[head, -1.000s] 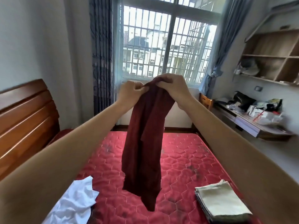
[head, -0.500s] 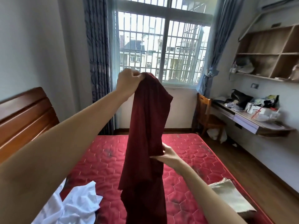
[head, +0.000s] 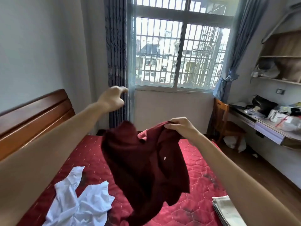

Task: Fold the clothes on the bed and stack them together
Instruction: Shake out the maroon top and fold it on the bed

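A dark red garment (head: 143,162) hangs in the air above the red quilted bed (head: 200,170). My right hand (head: 180,128) pinches its upper right edge. My left hand (head: 112,98) is raised higher to the left, fingers loosely spread, and holds nothing; the garment's left corner floats free below it. A crumpled white shirt (head: 79,201) lies on the bed at the near left. A folded cream cloth stack (head: 226,209) sits at the bed's near right edge, partly hidden by my right arm.
A wooden headboard (head: 32,118) runs along the left. A barred window (head: 180,56) with blue-grey curtains faces me. On the right are a wooden chair (head: 223,121), a cluttered desk (head: 267,121) and wall shelves (head: 281,62).
My left hand has let go of the garment's top, which has dropped. My right hand now holds the garment by its edge and has lifted it up and to the right.
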